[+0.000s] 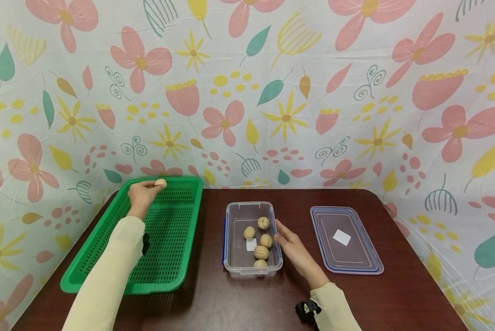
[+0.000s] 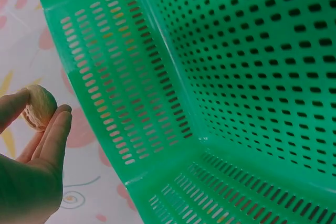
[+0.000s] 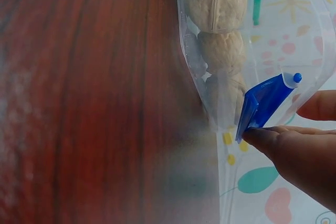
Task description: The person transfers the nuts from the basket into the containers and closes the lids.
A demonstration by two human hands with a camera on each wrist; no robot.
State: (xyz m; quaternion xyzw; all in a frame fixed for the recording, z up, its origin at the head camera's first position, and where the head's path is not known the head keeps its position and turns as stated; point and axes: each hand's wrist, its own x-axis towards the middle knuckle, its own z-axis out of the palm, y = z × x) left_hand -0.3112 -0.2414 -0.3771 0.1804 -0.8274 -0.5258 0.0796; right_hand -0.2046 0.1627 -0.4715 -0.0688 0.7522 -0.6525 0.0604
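My left hand (image 1: 141,197) pinches a walnut (image 1: 160,183) between thumb and fingertips, over the far end of the green perforated basket (image 1: 181,276). In the left wrist view the same walnut (image 2: 39,107) shows beside the basket's slotted wall (image 2: 113,77). A clear plastic box (image 1: 247,272) stands mid-table with several walnuts (image 1: 261,252) inside. Along its right side lies my right hand (image 1: 297,253), fingers fairly straight. From the right wrist camera, its fingertips (image 3: 257,137) touch the box's blue latch flap (image 3: 268,100), and walnuts (image 3: 218,1) show through the wall.
To the right, a clear lid (image 1: 347,239) with a blue seal and a white label lies flat on the dark wooden table (image 1: 214,303). Behind the table hangs a flower-patterned cloth (image 1: 247,92). Another blue latch (image 1: 224,241) hangs at the box's left side.
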